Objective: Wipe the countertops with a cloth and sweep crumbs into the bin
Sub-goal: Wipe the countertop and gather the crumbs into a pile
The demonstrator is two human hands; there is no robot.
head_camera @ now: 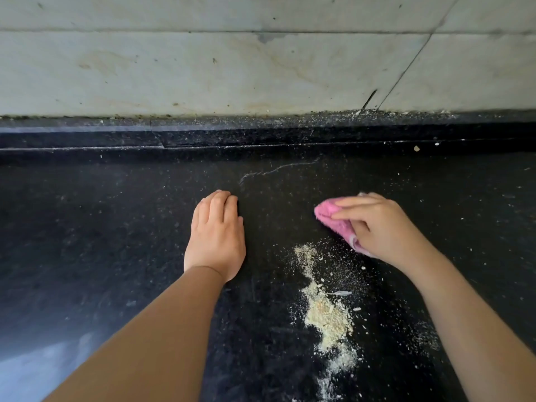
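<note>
Two hands on a dark countertop (87, 227) strewn with crumbs (327, 311).
Right hand (380, 227) grips a pink cloth (333, 217), fingers curled over it, just beyond the crumb trail. Left hand (216, 236) rests flat on the stone, fingers together and bent at the tips, holding nothing.

Pale wall past my hands

Stained stone wall (232, 68) rises beyond my fingertips; a dark joint line (406, 68) slants across it.
</note>
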